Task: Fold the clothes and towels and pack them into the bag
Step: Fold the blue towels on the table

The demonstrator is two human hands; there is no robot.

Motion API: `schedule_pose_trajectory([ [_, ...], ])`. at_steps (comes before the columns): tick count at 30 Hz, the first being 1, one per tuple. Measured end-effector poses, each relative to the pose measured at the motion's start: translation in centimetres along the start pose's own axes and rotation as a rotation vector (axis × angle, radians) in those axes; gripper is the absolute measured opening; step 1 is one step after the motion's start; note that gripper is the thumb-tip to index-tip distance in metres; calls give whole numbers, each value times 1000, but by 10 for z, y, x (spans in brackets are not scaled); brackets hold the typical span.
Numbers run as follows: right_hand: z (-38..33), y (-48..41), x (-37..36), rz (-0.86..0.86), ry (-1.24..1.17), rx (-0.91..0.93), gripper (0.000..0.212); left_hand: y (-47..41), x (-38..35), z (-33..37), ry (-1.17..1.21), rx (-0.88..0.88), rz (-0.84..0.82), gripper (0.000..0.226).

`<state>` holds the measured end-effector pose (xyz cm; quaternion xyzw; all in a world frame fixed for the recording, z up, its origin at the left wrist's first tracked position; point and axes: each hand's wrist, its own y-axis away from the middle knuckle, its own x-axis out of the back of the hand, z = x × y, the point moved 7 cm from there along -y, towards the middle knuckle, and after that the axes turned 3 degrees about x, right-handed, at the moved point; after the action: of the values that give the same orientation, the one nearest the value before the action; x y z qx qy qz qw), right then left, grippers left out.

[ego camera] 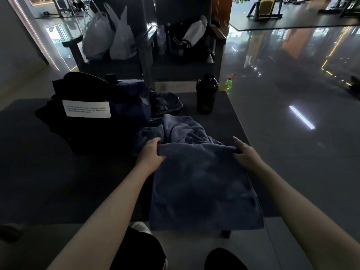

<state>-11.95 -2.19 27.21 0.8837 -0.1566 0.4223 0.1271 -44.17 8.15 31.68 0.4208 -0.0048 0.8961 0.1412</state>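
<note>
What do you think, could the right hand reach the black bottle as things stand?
Probably yes: only bare table lies between the right hand and black bottle, though it grips the towel.

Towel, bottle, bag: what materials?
The towel looks like soft matte blue-grey terry or microfibre: it drapes and bunches in folds. The bottle is glossy black, probably plastic: sharp highlights. The bag is dark matte fabric, weave too dim to tell.

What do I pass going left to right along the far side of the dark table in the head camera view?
Black bag with a white printed label → crumpled dark garment → black plastic shaker bottle → small green spray bottle.
</note>
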Motion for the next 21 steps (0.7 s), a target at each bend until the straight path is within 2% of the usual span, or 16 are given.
schedule_pose_trajectory([
  [4, -1, -10, 3, 32, 138, 41, 38, -7, 2, -1, -202, -67, -42, 8],
  [5, -3, -9, 8, 82, 150, 53, 31, -9, 7, 1, -231, -81, -16, 6],
  [9, -25, -3, 45, 344, 104, 136, 24, -17, 31, 16, -165, -105, 121, 16],
  [11, -36, 2, 61, 413, 73, 171, 24, -16, 41, 25, -131, -116, 184, 18],
  [15, -48, 26, 77, 471, -68, 215, 26, 2, 50, 37, -125, -173, 243, 19],
  [21, -40, 92, 65, 442, -177, 264, 20, 53, 51, 22, -174, -246, 202, 20],
])
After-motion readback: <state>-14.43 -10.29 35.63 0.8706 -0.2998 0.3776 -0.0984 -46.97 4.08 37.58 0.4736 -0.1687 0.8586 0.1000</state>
